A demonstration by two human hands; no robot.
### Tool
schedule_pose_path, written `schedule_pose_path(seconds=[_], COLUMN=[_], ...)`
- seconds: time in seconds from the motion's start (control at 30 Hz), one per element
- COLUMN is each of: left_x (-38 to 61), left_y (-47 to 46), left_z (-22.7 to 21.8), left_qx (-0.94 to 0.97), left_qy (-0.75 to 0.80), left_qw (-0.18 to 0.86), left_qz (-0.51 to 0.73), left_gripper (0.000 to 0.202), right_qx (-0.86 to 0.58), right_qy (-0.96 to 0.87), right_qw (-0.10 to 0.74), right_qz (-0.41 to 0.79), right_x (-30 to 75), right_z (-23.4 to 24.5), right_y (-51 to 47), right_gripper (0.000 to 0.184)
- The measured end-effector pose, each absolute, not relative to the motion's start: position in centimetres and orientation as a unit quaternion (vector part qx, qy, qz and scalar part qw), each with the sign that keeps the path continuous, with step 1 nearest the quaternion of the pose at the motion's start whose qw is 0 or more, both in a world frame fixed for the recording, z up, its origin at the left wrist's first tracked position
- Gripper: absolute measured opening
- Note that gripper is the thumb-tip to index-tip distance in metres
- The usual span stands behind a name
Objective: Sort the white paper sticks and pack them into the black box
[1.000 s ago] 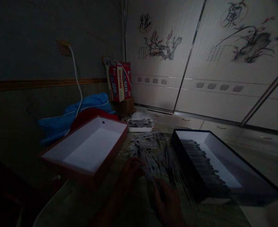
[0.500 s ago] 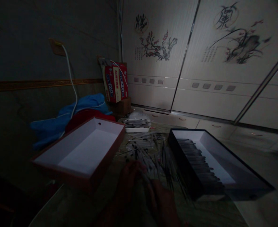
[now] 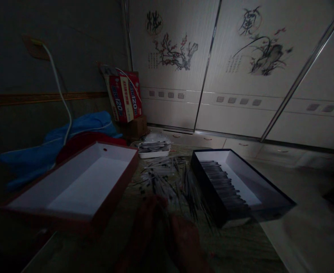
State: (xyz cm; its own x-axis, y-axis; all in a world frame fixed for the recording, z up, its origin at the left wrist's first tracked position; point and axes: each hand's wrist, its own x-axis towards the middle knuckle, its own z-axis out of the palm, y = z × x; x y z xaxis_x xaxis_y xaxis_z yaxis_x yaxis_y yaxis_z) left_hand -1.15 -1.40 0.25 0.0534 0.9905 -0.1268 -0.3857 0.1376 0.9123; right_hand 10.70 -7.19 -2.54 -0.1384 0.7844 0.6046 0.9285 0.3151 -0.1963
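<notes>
Because the room is so dim and the bottom of the view is blurred, both hands appear only as dark shapes, and I cannot tell whether they are clenched, released or holding anything. The left hand [image 3: 150, 222] and the right hand [image 3: 184, 244] sit close together at the near edge of a loose pile of thin white-and-black sticks [image 3: 167, 182], lying on a tabletop [image 3: 229, 250]. The sticks' near ends fade into shadow around the hands. Right of the pile, a black box [image 3: 205, 185] holds more sticks in tight rows along one side. To the left lies a white-lined red box [image 3: 87, 185], its near corner lost in darkness. Beyond the pile, a white tray [image 3: 154, 154] carries another small bundle, too small to make out individually.
</notes>
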Motion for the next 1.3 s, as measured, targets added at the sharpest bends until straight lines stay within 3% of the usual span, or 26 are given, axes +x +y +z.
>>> schedule_pose_path(seconds=[0.17, 0.37, 0.57, 0.73, 0.93, 1.07, 1.13, 1.2, 1.3], left_x=[-0.5, -0.4, -0.6, -0.8, -1.4, -2.0, -2.2, -2.2, -2.3], left_y=[-1.4, -1.5, -1.6, -1.9, -1.8, -1.6, -1.5, -1.3, -1.1], left_z=[-0.3, -0.4, 0.4, 1.9, 1.7, 0.9, 0.7, 0.6, 0.6], left_qx=[0.350, 0.349, 0.366, 0.367, 0.340, 0.373, 0.380, 0.373, 0.366], left_qy=[0.397, 0.379, 0.384, 0.399, 0.455, 0.528, 0.541, 0.543, 0.550], left_qw=[0.635, 0.642, 0.630, 0.631, 0.568, 0.445, 0.418, 0.413, 0.401], left_qz=[0.564, 0.568, 0.567, 0.555, 0.596, 0.620, 0.623, 0.629, 0.635], left_gripper=[0.028, 0.029, 0.033, 0.037, 0.052, 0.050, 0.051, 0.051, 0.050], right_qx=[-0.596, -0.566, -0.539, -0.550, -0.607, -0.650, -0.709, -0.747, -0.746], right_qy=[-0.729, -0.645, -0.524, -0.535, -0.540, -0.648, -0.664, -0.660, -0.666], right_qw=[0.337, 0.457, 0.527, 0.511, 0.516, 0.386, 0.237, 0.073, 0.002], right_qz=[-0.005, 0.234, 0.395, 0.386, 0.273, 0.093, 0.004, -0.024, -0.015], right_x=[10.4, 9.9, 9.5, 10.1, 17.1, 26.7, 30.8, 33.4, 34.4], right_z=[-3.3, -2.6, -2.8, -1.2, 6.2, 9.9, 10.3, 9.9, 8.6], right_y=[-7.3, -7.4, -6.6, -6.4, -7.4, -6.7, -5.9, -5.2, -4.3], right_gripper=[0.030, 0.036, 0.044, 0.044, 0.035, 0.028, 0.024, 0.024, 0.022])
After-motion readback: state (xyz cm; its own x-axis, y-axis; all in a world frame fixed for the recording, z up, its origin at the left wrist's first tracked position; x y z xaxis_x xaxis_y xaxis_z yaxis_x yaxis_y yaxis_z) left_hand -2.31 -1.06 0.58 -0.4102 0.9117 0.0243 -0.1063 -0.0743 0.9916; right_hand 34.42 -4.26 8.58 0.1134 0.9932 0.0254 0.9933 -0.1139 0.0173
